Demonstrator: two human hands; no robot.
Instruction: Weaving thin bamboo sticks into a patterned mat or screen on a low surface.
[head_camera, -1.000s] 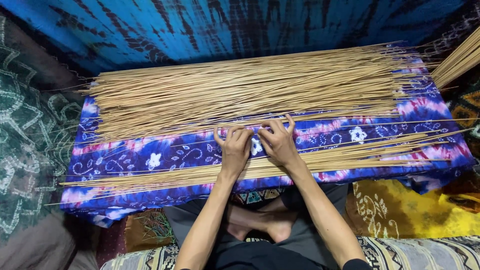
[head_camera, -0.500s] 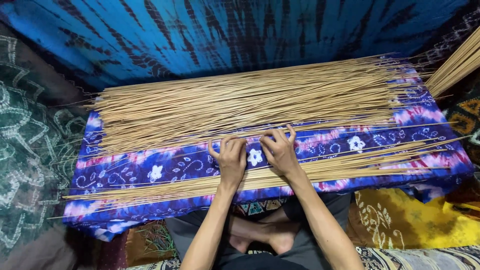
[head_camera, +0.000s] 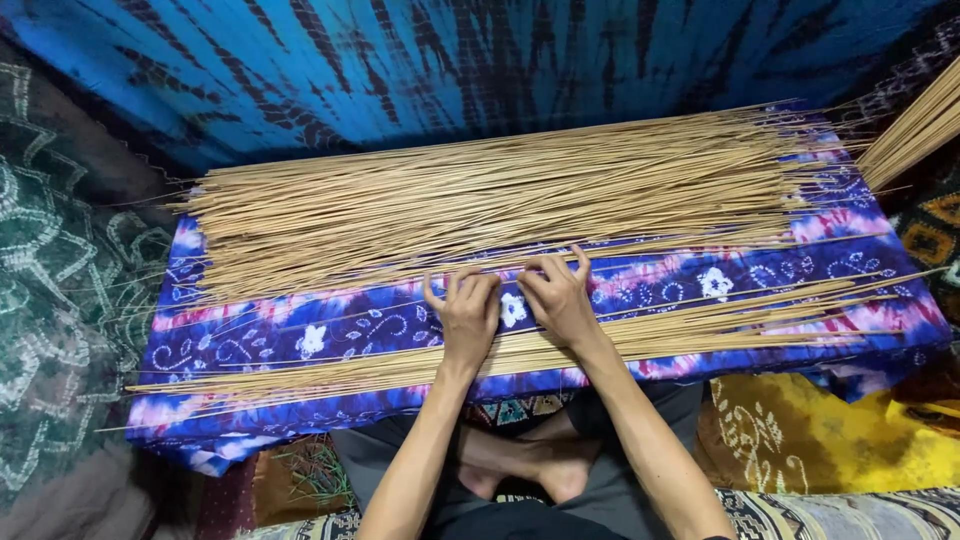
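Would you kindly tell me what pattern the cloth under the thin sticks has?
Purple-blue tie-dye cloth with white flowers and pink streaks, seen in the head view.

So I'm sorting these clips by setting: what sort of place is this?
Probably a home craft corner on the floor. The person sits cross-legged at a low table draped in purple batik cloth, thin sticks heaped across it, blue tie-dye fabric behind.
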